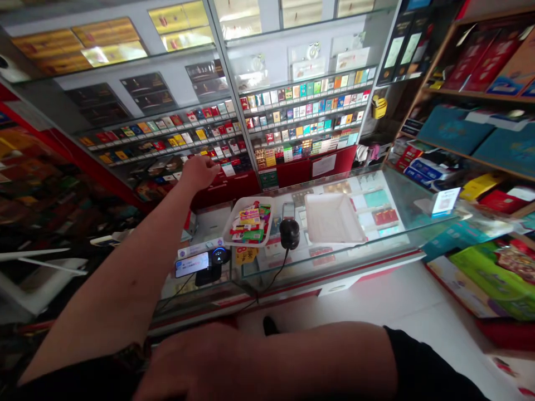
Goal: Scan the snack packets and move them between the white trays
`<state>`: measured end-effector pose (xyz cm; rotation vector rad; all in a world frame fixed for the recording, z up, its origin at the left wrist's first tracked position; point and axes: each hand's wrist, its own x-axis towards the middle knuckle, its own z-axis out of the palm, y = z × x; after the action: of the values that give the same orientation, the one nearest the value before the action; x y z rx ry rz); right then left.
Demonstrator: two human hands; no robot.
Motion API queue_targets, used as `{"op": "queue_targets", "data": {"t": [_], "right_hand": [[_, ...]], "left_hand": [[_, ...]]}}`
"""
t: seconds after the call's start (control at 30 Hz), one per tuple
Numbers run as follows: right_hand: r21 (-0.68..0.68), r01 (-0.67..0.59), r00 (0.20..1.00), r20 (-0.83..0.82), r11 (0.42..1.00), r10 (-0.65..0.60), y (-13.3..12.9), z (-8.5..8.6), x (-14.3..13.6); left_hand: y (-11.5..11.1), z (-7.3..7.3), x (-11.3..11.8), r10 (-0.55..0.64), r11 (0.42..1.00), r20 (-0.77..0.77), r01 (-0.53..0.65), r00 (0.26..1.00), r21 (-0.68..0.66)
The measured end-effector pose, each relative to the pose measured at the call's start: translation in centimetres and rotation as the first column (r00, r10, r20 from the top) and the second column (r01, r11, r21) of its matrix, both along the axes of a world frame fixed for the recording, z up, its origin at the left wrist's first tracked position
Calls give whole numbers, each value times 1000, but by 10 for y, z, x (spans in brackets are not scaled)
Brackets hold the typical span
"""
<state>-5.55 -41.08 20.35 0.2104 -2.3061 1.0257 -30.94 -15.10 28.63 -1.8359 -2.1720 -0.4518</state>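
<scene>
My left hand (199, 172) is stretched out over the far side of the counter, in front of the lower cigarette shelves. Its fingers are curled together, and whatever may be between them does not show. Below it to the right, a white plastic basket (226, 234) holds colourful small packets (251, 220). My right hand (188, 356) lies across the bottom of the view, close to my body and in shadow; its fingers are hidden. Nearer me than the left hand, a payment device with a lit screen (192, 264) stands on the glass counter (292, 262).
An empty-looking white tray (334, 220) and a black corded scanner (290, 234) sit on the counter. Shelves of cigarette packs (301, 111) rise behind. At right are a QR code stand (445, 201) and wooden shelving (460, 94) with boxes. A white chair (37, 278) is at left.
</scene>
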Motion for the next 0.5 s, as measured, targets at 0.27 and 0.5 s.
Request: {"op": "queue_targets", "data": {"t": [0.27,0.5], "right_hand": [[-270,716,649,599,644,-470,104,-146,47],[-73,841,427,699,537,-574,166,-189,-9]], "left_hand": [[-93,-140,-17,63,995,387,-30,920,-92],[-105,-242,-32,203,969,473,-104,858,-226]]}}
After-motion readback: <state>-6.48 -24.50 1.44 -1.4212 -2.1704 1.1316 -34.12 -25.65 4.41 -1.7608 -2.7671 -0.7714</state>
